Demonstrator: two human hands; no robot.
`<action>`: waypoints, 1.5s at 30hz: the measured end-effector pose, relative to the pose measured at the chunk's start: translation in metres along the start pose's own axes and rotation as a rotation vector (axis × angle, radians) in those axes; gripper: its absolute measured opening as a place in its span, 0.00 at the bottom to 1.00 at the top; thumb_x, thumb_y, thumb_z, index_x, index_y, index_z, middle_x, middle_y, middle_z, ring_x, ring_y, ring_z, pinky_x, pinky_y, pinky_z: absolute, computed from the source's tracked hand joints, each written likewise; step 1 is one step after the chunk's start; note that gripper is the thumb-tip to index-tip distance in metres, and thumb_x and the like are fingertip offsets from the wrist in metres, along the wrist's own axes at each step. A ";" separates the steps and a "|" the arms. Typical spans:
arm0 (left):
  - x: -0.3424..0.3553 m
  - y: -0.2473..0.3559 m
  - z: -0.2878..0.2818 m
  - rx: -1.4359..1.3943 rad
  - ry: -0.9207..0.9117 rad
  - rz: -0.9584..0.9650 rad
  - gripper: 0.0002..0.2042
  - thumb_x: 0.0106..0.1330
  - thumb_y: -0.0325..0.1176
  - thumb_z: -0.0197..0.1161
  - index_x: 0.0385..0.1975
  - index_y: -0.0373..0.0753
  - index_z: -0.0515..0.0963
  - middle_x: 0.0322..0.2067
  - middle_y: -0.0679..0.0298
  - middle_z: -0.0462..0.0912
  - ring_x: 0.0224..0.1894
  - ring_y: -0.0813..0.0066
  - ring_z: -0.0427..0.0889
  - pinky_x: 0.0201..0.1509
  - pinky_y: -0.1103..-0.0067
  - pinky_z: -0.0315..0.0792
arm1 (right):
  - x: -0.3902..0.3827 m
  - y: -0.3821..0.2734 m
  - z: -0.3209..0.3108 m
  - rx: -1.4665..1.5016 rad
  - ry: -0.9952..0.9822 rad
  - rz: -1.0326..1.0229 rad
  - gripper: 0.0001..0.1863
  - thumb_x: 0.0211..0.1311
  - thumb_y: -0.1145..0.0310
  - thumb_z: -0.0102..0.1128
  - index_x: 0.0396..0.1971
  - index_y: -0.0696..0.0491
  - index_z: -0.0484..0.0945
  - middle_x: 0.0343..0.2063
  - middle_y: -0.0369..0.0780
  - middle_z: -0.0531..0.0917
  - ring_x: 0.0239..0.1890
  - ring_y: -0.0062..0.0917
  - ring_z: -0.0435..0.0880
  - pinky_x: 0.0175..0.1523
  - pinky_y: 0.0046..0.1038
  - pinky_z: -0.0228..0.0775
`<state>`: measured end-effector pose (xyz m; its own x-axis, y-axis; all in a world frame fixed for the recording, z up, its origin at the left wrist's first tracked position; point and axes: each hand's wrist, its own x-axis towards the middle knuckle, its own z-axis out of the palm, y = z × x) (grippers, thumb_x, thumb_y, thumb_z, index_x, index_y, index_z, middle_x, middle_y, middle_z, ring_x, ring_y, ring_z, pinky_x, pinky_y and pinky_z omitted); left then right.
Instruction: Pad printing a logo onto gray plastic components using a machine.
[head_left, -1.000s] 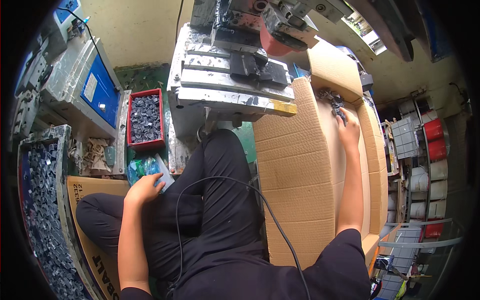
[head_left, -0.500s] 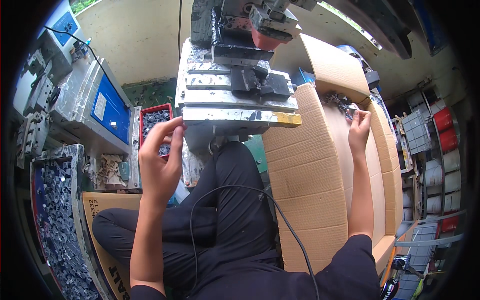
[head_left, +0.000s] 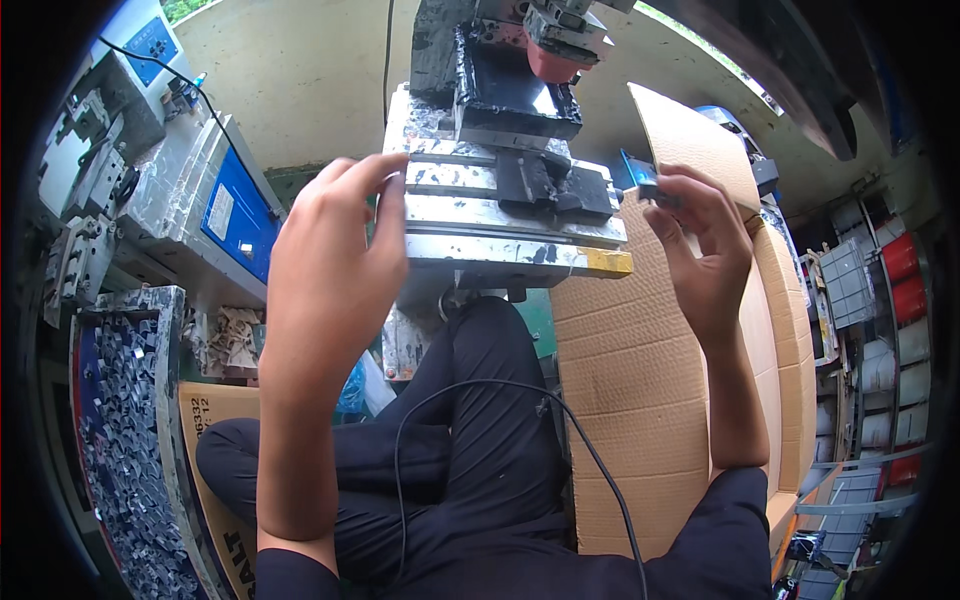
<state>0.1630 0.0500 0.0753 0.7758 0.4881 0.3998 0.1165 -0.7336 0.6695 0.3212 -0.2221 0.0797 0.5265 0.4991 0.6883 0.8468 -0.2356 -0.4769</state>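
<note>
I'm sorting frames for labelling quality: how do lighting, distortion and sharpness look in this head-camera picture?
Head view: even daylight, no hard shadows; a bright glare patch on the machine's dark ink plate. Fisheye bends the cardboard box and the tray of grey parts toward a black rim. Left hand and right hand are fairly sharp; the small part in the right fingers is too small to make out.

Dark short sleeves, black trousers

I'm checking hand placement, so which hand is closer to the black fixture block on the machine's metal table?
Right. The right hand holds a small dark part just right of the black fixture block; the left hand is farther, at the table's left edge.
</note>
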 end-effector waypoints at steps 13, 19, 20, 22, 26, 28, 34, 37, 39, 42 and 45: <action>0.045 0.018 0.065 -0.592 -0.175 0.103 0.15 0.80 0.27 0.53 0.57 0.34 0.84 0.47 0.54 0.89 0.43 0.73 0.86 0.48 0.76 0.79 | 0.030 -0.010 0.050 0.024 -0.107 -0.075 0.14 0.58 0.80 0.77 0.45 0.59 0.88 0.49 0.45 0.88 0.48 0.29 0.91 0.52 0.29 0.84; 0.038 0.009 0.070 -0.367 -0.107 0.252 0.14 0.78 0.27 0.55 0.55 0.33 0.84 0.45 0.51 0.89 0.43 0.66 0.88 0.54 0.72 0.78 | 0.033 -0.009 0.056 -0.006 -0.082 -0.110 0.11 0.55 0.78 0.80 0.37 0.60 0.88 0.40 0.42 0.89 0.41 0.26 0.90 0.46 0.29 0.84; 0.037 0.008 0.072 -0.368 -0.110 0.246 0.14 0.78 0.27 0.55 0.55 0.33 0.84 0.45 0.51 0.89 0.43 0.66 0.88 0.54 0.72 0.78 | 0.033 -0.011 0.054 -0.028 -0.088 -0.115 0.11 0.54 0.78 0.81 0.36 0.60 0.88 0.39 0.42 0.89 0.40 0.27 0.90 0.46 0.29 0.84; 0.037 0.007 0.076 -0.346 -0.092 0.314 0.14 0.77 0.28 0.55 0.54 0.32 0.84 0.46 0.50 0.88 0.46 0.61 0.87 0.58 0.70 0.76 | 0.032 -0.008 0.054 -0.038 -0.104 -0.110 0.10 0.55 0.79 0.79 0.36 0.61 0.87 0.38 0.44 0.88 0.38 0.30 0.90 0.45 0.28 0.83; 0.036 0.006 0.078 -0.337 -0.085 0.333 0.14 0.76 0.29 0.56 0.55 0.33 0.84 0.49 0.50 0.88 0.51 0.56 0.86 0.61 0.68 0.75 | 0.034 -0.018 0.051 -0.129 -0.189 -0.193 0.08 0.59 0.83 0.72 0.39 0.62 0.84 0.39 0.46 0.86 0.37 0.37 0.89 0.43 0.32 0.82; 0.035 0.004 0.079 -0.275 -0.057 0.399 0.14 0.75 0.29 0.57 0.55 0.34 0.84 0.50 0.50 0.87 0.54 0.52 0.85 0.64 0.66 0.74 | 0.032 -0.022 0.053 -0.198 -0.197 -0.226 0.09 0.60 0.84 0.71 0.40 0.62 0.84 0.41 0.45 0.86 0.38 0.38 0.89 0.44 0.34 0.82; 0.033 0.001 0.084 -0.226 0.005 0.451 0.15 0.74 0.31 0.60 0.55 0.34 0.85 0.50 0.49 0.87 0.55 0.51 0.85 0.64 0.66 0.74 | 0.020 -0.036 0.049 -0.446 -0.267 -0.281 0.12 0.61 0.82 0.69 0.45 0.62 0.83 0.46 0.44 0.85 0.46 0.42 0.88 0.50 0.37 0.82; 0.030 0.006 0.080 -0.285 0.001 0.428 0.16 0.72 0.32 0.64 0.55 0.33 0.85 0.49 0.49 0.88 0.54 0.51 0.85 0.64 0.66 0.74 | 0.016 -0.037 0.044 -0.473 -0.324 -0.247 0.16 0.65 0.81 0.66 0.52 0.64 0.82 0.53 0.49 0.84 0.52 0.43 0.87 0.57 0.39 0.80; 0.030 0.003 0.080 -0.248 -0.003 0.450 0.17 0.69 0.34 0.67 0.55 0.33 0.84 0.49 0.48 0.87 0.53 0.51 0.85 0.64 0.66 0.74 | 0.011 -0.038 0.042 -0.460 -0.370 -0.230 0.18 0.69 0.81 0.63 0.58 0.65 0.81 0.57 0.52 0.84 0.57 0.44 0.87 0.62 0.40 0.79; 0.026 0.004 0.079 -0.223 -0.001 0.432 0.20 0.66 0.36 0.71 0.54 0.32 0.84 0.49 0.49 0.87 0.55 0.51 0.85 0.64 0.66 0.74 | -0.005 -0.045 0.041 -0.470 -0.372 -0.095 0.24 0.74 0.76 0.60 0.68 0.61 0.77 0.64 0.53 0.81 0.64 0.46 0.83 0.67 0.41 0.76; 0.025 0.003 0.079 -0.211 0.001 0.398 0.19 0.65 0.36 0.72 0.52 0.32 0.85 0.49 0.49 0.87 0.54 0.52 0.85 0.64 0.66 0.75 | -0.008 -0.050 0.036 -0.529 -0.401 -0.078 0.22 0.75 0.73 0.60 0.66 0.62 0.79 0.62 0.54 0.82 0.64 0.45 0.83 0.67 0.41 0.76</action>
<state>0.2317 0.0222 0.0376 0.7341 0.1881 0.6525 -0.3201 -0.7516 0.5767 0.2716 -0.1839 0.0784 0.4794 0.7786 0.4049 0.8584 -0.5121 -0.0315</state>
